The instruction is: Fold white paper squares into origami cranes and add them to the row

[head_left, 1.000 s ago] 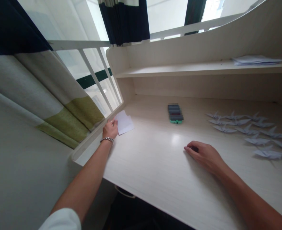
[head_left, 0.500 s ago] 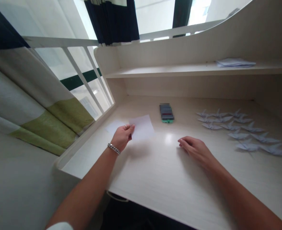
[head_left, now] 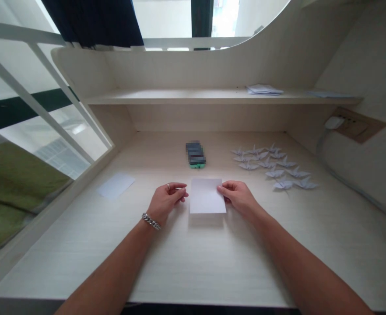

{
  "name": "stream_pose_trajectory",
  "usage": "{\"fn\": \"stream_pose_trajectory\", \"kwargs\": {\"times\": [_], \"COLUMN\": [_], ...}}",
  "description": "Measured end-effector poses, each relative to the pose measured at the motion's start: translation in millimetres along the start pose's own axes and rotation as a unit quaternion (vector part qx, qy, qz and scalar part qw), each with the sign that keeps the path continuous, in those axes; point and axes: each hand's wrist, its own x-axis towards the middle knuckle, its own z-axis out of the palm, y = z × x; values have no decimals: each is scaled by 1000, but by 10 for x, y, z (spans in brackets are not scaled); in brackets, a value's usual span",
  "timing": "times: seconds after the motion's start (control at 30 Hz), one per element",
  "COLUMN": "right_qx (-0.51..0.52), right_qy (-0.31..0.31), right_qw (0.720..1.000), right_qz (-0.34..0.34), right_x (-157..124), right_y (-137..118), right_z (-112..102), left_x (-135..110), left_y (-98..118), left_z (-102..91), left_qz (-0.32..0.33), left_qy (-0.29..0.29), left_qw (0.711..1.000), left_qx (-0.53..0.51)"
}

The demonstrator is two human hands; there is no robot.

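White paper sheet (head_left: 208, 196) lies flat on the pale wooden desk (head_left: 193, 271), between both hands. Right hand (head_left: 239, 198): fingers (head_left: 224, 187) extended and relaxed, tips at the sheet's right edge, no grasp. Left hand (head_left: 166, 202): fingers (head_left: 180, 189) released, tips just beside the left edge. Past the left fingers lies a second paper sheet (head_left: 116, 185). Past the right fingers, paper cranes (head_left: 268, 164) stand in rows, well apart from the first sheet. Ahead of the fingers sits a pixelated object (head_left: 195, 155), too blurred to name. Room remains between the sheet's near edge and the desk's front edge.
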Motion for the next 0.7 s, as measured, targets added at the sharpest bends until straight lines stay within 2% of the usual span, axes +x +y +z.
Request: {"fn": "stream_pose_trajectory", "kwargs": {"times": [0.07,0.2,0.33,0.7], "right_qx": [5,3,29,0], "right_qy": [3,-3,-11,-7], "right_qw": [1000,1000,999,1000], "right_qz": [8,18,35,27], "right_x": [7,-5,-16,-10], "right_y": [3,-4,-9,-47], "right_z": [-7,7,12,-86], "left_x": [-8,-60,-98,-88], "left_y": [6,-11,-36,-45], "left_z": [-46,21,121,134], "left_qz": [-9,-29,-29,-27], "left_qy": [18,-37,-58,-23], "left_qw": [1000,999,998,999], "left_qx": [-5,4,18,33]}}
